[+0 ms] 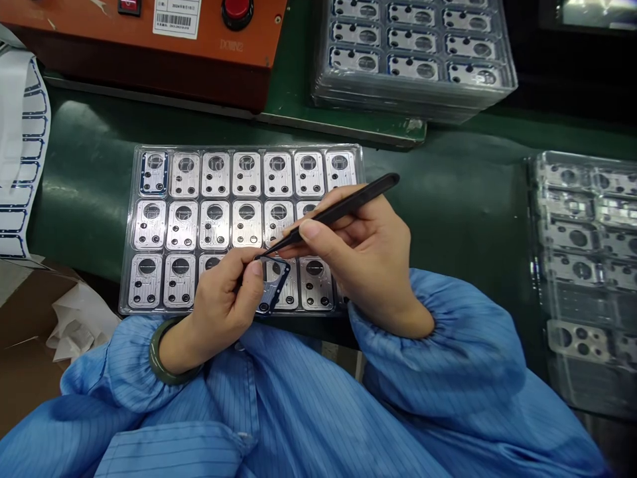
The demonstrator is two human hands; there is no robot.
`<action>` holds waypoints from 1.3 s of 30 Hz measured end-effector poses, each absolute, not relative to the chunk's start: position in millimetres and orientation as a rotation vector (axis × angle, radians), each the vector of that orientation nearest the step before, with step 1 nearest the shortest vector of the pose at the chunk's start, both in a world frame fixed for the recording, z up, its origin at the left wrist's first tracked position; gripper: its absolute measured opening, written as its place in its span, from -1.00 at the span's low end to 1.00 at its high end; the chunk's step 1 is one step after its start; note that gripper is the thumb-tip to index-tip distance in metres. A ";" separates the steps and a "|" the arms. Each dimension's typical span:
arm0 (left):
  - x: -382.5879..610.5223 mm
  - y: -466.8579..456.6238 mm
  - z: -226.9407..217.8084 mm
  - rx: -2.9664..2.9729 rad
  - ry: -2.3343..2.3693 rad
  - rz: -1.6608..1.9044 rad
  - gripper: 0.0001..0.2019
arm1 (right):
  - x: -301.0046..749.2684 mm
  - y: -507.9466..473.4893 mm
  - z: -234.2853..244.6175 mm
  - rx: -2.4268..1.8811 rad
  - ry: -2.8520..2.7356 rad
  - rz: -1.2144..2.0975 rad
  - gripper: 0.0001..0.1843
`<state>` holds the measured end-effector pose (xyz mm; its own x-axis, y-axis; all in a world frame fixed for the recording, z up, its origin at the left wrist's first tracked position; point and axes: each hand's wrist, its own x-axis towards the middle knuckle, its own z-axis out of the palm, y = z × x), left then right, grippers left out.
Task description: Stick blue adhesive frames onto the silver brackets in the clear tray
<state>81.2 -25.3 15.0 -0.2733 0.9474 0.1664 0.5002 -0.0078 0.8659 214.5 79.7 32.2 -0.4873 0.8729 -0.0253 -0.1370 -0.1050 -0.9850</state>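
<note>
My left hand [226, 299] pinches a thin piece with a dark blue frame-shaped edge [283, 287] between thumb and forefinger. The piece is tilted over the front row of a clear plastic tray [127, 249]. Whether it is a bare frame or sits on a metal plate, I cannot tell. Black tweezers [348, 200] slant through my right hand [375, 255], whose fingers are closed round them. Their tips meet the piece's upper corner beside my left fingertips. Silvery plates with round holes fill the tray; the far-left back plate [154, 174] has a blue border.
Behind the tray stand an orange machine box [149, 63] with a red button [237, 10] and a stack of filled trays [413, 93]. More clear trays [587, 292] lie at the right. Blue-outlined sheets [22, 139] hang at the left, above a cardboard box [30, 332].
</note>
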 end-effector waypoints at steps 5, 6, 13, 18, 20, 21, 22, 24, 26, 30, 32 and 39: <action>81.9 -25.2 12.5 1.500 1.782 1.266 -0.83 | 214.0 80.7 30.0 -0.746 -1.484 1.606 -0.77; 81.9 -25.2 12.0 1.500 1.785 1.283 -0.84 | 213.9 80.4 29.9 -0.736 -1.502 1.578 -0.77; 81.4 -24.6 14.0 1.490 1.777 1.317 -0.83 | 213.3 72.8 30.8 -0.711 -1.605 1.348 -0.77; 81.1 -24.5 13.8 1.482 1.729 1.334 -0.85 | 213.2 67.6 30.5 -0.710 -1.626 1.220 -0.78; 80.5 -25.2 12.7 1.463 1.716 1.348 -0.85 | 213.4 66.3 31.5 -0.678 -1.641 1.148 -0.77; 80.2 -25.6 12.2 1.449 1.714 1.353 -0.85 | 213.6 66.0 32.0 -0.654 -1.646 1.104 -0.77; 79.9 -26.1 11.7 1.434 1.714 1.359 -0.85 | 214.1 66.1 32.5 -0.632 -1.635 1.065 -0.77; 79.2 -26.9 11.1 1.411 1.718 1.366 -0.83 | 215.5 67.3 32.4 -0.592 -1.559 1.034 -0.76; 78.8 -27.4 10.8 1.399 1.734 1.368 -0.81 | 217.7 69.8 30.7 -0.558 -1.466 1.080 -0.77; 78.6 -27.2 11.0 1.387 1.759 1.368 -0.80 | 221.6 74.4 25.8 -0.536 -1.474 1.198 -0.76; 78.7 -26.8 11.3 1.389 1.753 1.383 -0.80 | 222.4 74.9 25.0 -0.531 -1.501 1.220 -0.74; 79.9 -25.6 12.0 1.418 1.754 1.412 -0.82 | 223.0 72.4 26.8 -0.545 -1.573 1.230 -0.72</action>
